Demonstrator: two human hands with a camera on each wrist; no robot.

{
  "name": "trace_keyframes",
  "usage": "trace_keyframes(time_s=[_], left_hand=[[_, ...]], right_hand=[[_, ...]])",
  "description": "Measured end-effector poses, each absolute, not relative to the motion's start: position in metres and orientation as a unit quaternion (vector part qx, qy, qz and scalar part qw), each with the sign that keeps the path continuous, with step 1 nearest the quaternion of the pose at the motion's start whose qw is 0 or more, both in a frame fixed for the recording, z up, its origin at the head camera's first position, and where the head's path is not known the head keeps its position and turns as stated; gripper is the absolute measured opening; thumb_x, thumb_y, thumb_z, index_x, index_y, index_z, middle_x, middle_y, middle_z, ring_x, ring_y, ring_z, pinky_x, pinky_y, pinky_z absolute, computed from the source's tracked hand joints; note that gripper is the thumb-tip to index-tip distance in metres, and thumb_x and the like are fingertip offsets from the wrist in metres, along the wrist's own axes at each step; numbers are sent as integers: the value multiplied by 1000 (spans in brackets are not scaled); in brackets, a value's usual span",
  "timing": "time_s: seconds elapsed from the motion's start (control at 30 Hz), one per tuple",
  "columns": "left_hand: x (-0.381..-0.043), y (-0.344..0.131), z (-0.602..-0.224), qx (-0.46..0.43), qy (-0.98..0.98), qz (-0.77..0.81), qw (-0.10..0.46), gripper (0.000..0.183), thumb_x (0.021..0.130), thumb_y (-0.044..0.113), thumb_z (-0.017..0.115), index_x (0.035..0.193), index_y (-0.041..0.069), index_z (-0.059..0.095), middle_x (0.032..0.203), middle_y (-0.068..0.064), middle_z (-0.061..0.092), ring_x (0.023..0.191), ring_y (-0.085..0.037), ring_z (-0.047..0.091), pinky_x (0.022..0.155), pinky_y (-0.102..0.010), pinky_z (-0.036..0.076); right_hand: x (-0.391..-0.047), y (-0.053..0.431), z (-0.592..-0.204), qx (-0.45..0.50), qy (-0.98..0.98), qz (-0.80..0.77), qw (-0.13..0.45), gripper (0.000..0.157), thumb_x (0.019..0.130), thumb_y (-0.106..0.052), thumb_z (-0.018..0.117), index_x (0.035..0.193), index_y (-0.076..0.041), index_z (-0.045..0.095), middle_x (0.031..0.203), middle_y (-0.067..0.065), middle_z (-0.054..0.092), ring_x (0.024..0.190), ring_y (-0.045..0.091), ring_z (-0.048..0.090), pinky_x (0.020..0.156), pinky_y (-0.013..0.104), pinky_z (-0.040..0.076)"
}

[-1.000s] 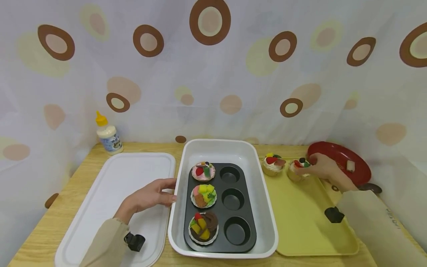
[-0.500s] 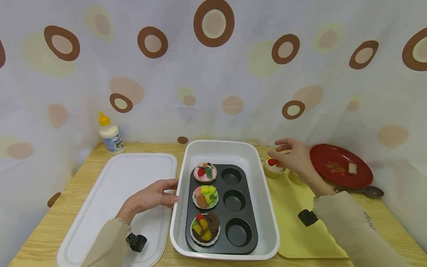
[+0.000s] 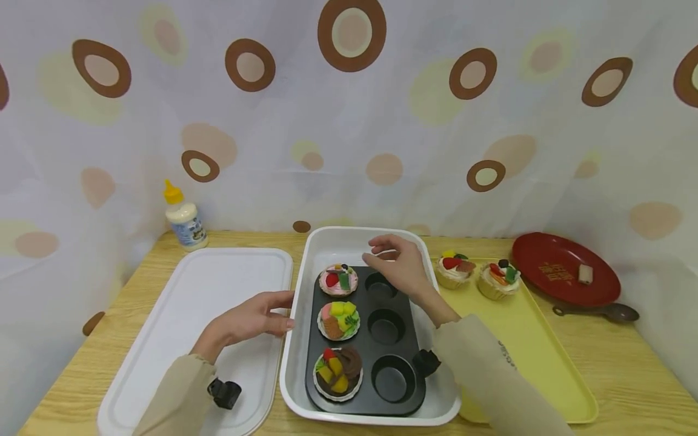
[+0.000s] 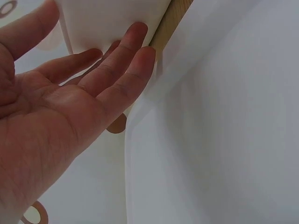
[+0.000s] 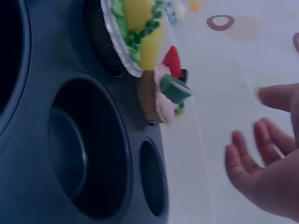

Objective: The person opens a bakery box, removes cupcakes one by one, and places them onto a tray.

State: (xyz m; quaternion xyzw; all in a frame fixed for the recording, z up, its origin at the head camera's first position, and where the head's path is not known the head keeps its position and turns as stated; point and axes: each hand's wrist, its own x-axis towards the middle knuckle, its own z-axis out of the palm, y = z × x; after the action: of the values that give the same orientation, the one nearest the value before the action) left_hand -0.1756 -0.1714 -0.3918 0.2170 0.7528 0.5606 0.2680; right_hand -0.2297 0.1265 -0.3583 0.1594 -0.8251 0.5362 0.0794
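Observation:
My right hand (image 3: 400, 266) hovers over the back of a dark muffin tin (image 3: 363, 343), its fingers loosely bent and holding nothing. The tin sits inside a white tub (image 3: 371, 420). Its left column holds a pink cupcake (image 3: 338, 281), a cupcake with yellow pieces (image 3: 339, 321) and a chocolate cupcake (image 3: 338, 374); the right-hand cups have nothing in them. My left hand (image 3: 253, 318) rests at the tub's left side, fingers relaxed; in the left wrist view, fingertips (image 4: 142, 63) lie at the outer wall.
On the right, a yellow tray (image 3: 545, 369) bears a strawberry-topped cupcake (image 3: 454, 270) and another cupcake (image 3: 498, 280). Behind are a red plate (image 3: 545, 284) and a dark spoon (image 3: 618, 312). At left lie a white tray (image 3: 218, 290) and a bottle (image 3: 188, 227).
My right hand has left the back cupcake on the yellow tray and swung left, past the other one, to above the muffin tin. Both cupcakes stay there. The left hand stays put.

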Motion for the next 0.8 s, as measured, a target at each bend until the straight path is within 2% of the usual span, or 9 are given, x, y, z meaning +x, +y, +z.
trace_keyframes(time_s=[0.13, 0.23, 0.33, 0.57, 0.8], left_hand=[[-177, -172, -391, 212, 757, 557, 270, 62, 93, 13, 59, 146, -6, 31, 143, -28, 40, 114, -31, 55, 85, -39, 51], [-177, -172, -391, 208, 756, 559, 271, 61, 93, 11, 59, 145, -7, 32, 142, -28, 41, 111, -29, 56, 85, -39, 52], [-176, -172, -391, 207, 757, 557, 271, 61, 94, 11, 59, 145, -6, 32, 142, -28, 40, 111, -29, 56, 85, -39, 52], [-176, -172, -388, 209, 769, 545, 262, 62, 93, 13, 60, 146, -5, 33, 142, -27, 41, 113, -30, 55, 86, -40, 51], [-174, -170, -389, 205, 768, 548, 261, 62, 93, 13, 60, 145, -6, 32, 140, -28, 43, 111, -29, 56, 87, -41, 51]], right_hand=[[-240, 109, -367, 151, -786, 586, 127, 23, 85, -5, 71, 105, 4, 65, 92, 20, 63, 88, 31, 60, 80, 27, 49], [-247, 103, -376, 146, -774, 601, 133, 22, 86, -2, 69, 105, 8, 64, 92, 24, 62, 88, 36, 59, 82, 31, 49], [-252, 101, -384, 148, -776, 601, 117, 22, 86, 0, 68, 104, 11, 63, 92, 26, 61, 89, 38, 59, 83, 36, 48], [-252, 102, -391, 150, -803, 573, 62, 25, 84, -9, 73, 103, 4, 66, 90, 15, 64, 82, 28, 61, 77, 28, 49], [-249, 103, -397, 177, -828, 532, -4, 35, 82, -18, 74, 110, 1, 64, 108, 16, 63, 93, 30, 61, 83, 40, 51]])
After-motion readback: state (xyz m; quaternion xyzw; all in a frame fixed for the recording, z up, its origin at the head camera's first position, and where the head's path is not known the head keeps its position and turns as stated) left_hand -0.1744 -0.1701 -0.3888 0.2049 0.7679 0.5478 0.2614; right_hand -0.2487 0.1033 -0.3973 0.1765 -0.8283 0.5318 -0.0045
